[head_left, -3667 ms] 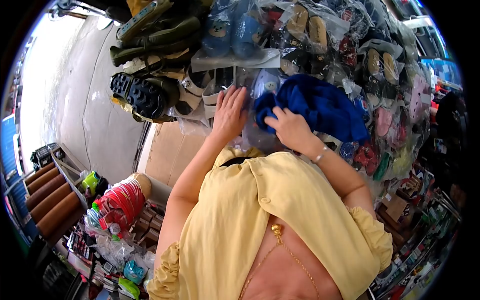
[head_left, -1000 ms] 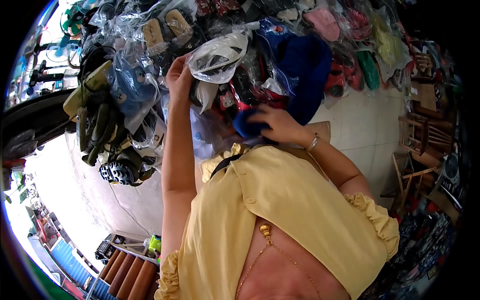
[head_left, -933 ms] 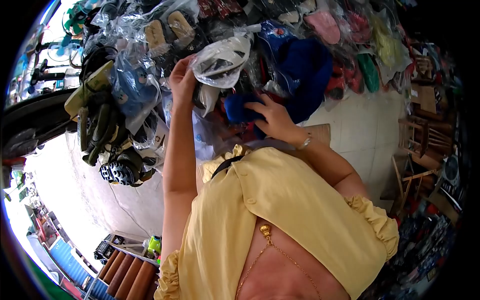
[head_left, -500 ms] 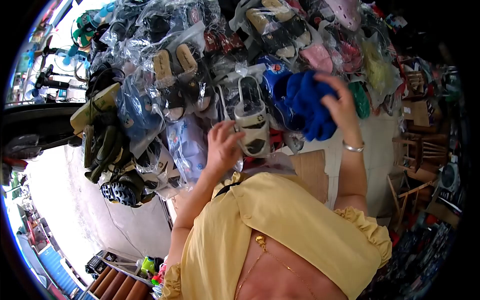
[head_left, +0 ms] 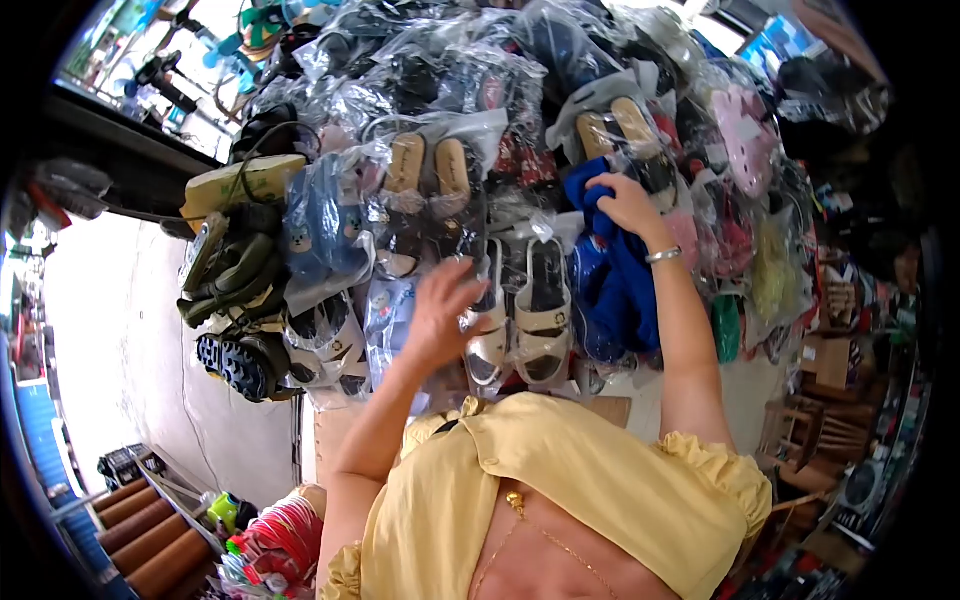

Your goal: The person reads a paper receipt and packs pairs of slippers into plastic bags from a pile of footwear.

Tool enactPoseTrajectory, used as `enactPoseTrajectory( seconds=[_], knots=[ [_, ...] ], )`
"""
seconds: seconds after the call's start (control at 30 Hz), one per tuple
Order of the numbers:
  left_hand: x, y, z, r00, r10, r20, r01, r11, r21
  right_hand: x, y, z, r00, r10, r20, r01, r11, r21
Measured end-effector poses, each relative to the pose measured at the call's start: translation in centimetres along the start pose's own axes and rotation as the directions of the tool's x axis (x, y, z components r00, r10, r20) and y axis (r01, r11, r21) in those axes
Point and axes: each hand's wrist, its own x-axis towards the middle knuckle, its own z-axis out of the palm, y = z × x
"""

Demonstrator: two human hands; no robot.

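Note:
My right hand pinches the upper end of a blue cloth, which hangs down over blue bagged footwear. My left hand, slightly blurred, has its fingers apart and holds nothing. It hovers at the left edge of a pair of white and silver sandals in clear plastic. Above it are dark slippers with tan insoles, also bagged. Pale blue bagged slippers lie just left of my left hand, partly behind it.
Olive shoes and a black-soled shoe sit at the pile's left end. Pink clogs are at upper right. Brown rolls lie at lower left, wooden stools at lower right.
The view has shifted. My right hand has moved up, and the bunched blue cloth now hangs lengthwise from it. My left hand is still open near the white sandals, with its fingers more spread.

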Motion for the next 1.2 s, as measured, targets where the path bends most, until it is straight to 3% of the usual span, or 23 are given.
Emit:
enactPoseTrajectory(
  seconds=[0.07, 0.13, 0.17, 0.2, 0.23, 0.27, 0.33, 0.43, 0.47, 0.53, 0.6, 0.63, 0.7, 0.77, 0.83, 0.97, 1.03, 1.07, 1.13, 1.17, 1.2],
  knots=[
    [2.8, -2.9, -2.3, 0.982, -0.095, -0.165, 0.128, 0.971, 0.202, 1.8, -3.1, -0.7, 0.966, -0.059, -0.251, 0.051, 0.998, -0.039],
    [6.2, -5.5, -4.2, 0.954, -0.107, -0.28, 0.199, 0.924, 0.326, 3.8, -6.5, -0.5, 0.932, -0.16, -0.325, 0.14, 0.987, -0.084],
    [7.4, -6.9, -4.3, 0.952, -0.11, -0.286, 0.205, 0.922, 0.327, 4.8, -7.9, 0.4, 0.902, -0.201, -0.382, 0.159, 0.978, -0.138],
    [8.1, -8.4, -4.1, 0.945, -0.212, -0.247, 0.286, 0.904, 0.319, 5.7, -9.1, 1.6, 0.868, -0.241, -0.434, 0.173, 0.966, -0.191],
    [8.4, -9.3, -4.0, 0.927, -0.313, -0.208, 0.366, 0.877, 0.311, 6.4, -9.7, 3.5, 0.874, -0.225, -0.43, 0.173, 0.972, -0.157],
    [8.4, -9.6, -4.2, 0.925, -0.316, -0.213, 0.371, 0.876, 0.309, 7.4, -8.7, 6.0, 0.931, -0.195, -0.308, 0.144, 0.973, -0.18],
    [9.0, -9.1, -5.2, 0.923, -0.373, -0.093, 0.383, 0.866, 0.321, 7.4, -8.3, 8.5, 0.958, -0.097, -0.271, 0.085, 0.995, -0.056],
    [7.8, -7.5, -7.2, 0.883, -0.47, -0.017, 0.444, 0.822, 0.357, 5.8, -7.5, 4.6, 0.981, -0.19, 0.035, 0.184, 0.975, 0.124],
    [7.4, -7.6, -7.7, 0.858, -0.512, 0.03, 0.467, 0.804, 0.368, 4.9, -7.2, 3.8, 0.989, -0.145, 0.036, 0.133, 0.964, 0.23],
    [7.6, -8.2, -8.3, 0.865, -0.502, 0.024, 0.465, 0.818, 0.338, 3.4, -6.6, 2.7, 0.995, 0.017, -0.096, 0.021, 0.924, 0.382],
    [9.1, -8.9, -8.5, 0.965, -0.263, -0.018, 0.244, 0.867, 0.435, 2.3, -5.7, 2.5, 0.963, 0.099, -0.249, 0.05, 0.846, 0.532],
    [10.7, -8.5, -8.2, 0.983, -0.156, -0.1, 0.183, 0.889, 0.419, 1.4, -6.7, 1.7, 0.951, 0.273, -0.145, -0.1, 0.714, 0.693],
    [14.2, -7.6, -6.7, 0.992, -0.113, -0.052, 0.123, 0.948, 0.293, 0.3, -6.7, 1.7, 0.933, 0.318, -0.169, -0.078, 0.636, 0.768],
    [17.4, -7.1, -3.1, 0.997, 0.07, -0.036, -0.054, 0.94, 0.336, -1.1, -6.3, 1.6, 0.91, 0.372, -0.183, -0.044, 0.526, 0.85],
    [20.0, -6.9, 0.5, 0.988, 0.139, 0.067, -0.151, 0.953, 0.262, -2.3, -5.9, 1.4, 0.895, 0.395, -0.205, -0.011, 0.479, 0.878],
    [22.9, -7.9, 5.0, 0.997, 0.021, 0.079, -0.044, 0.949, 0.312, -4.4, -4.5, 1.3, 0.846, 0.455, -0.278, 0.047, 0.455, 0.889],
    [24.1, -7.4, 4.5, 0.942, -0.155, 0.297, 0.051, 0.943, 0.329, -5.5, -3.3, 1.4, 0.803, 0.499, -0.327, 0.067, 0.47, 0.88],
    [23.9, -7.5, 3.8, 0.965, -0.129, 0.227, 0.068, 0.963, 0.26, -6.1, -2.6, 1.7, 0.797, 0.51, -0.322, 0.06, 0.465, 0.883],
    [23.8, -10.2, 5.0, 0.996, -0.079, 0.042, 0.081, 0.996, -0.046, -7.3, -1.3, 2.1, 0.747, 0.565, -0.35, 0.054, 0.474, 0.879],
    [23.4, -10.7, 5.9, 0.995, -0.088, -0.048, 0.082, 0.991, -0.101, -7.1, -1.1, 2.4, 0.747, 0.565, -0.35, 0.052, 0.474, 0.879],
    [23.4, -10.4, 6.4, 0.997, -0.071, -0.031, 0.068, 0.992, -0.104, -7.8, -0.6, 2.7, 0.728, 0.55, -0.409, 0.056, 0.547, 0.835]
  ],
)
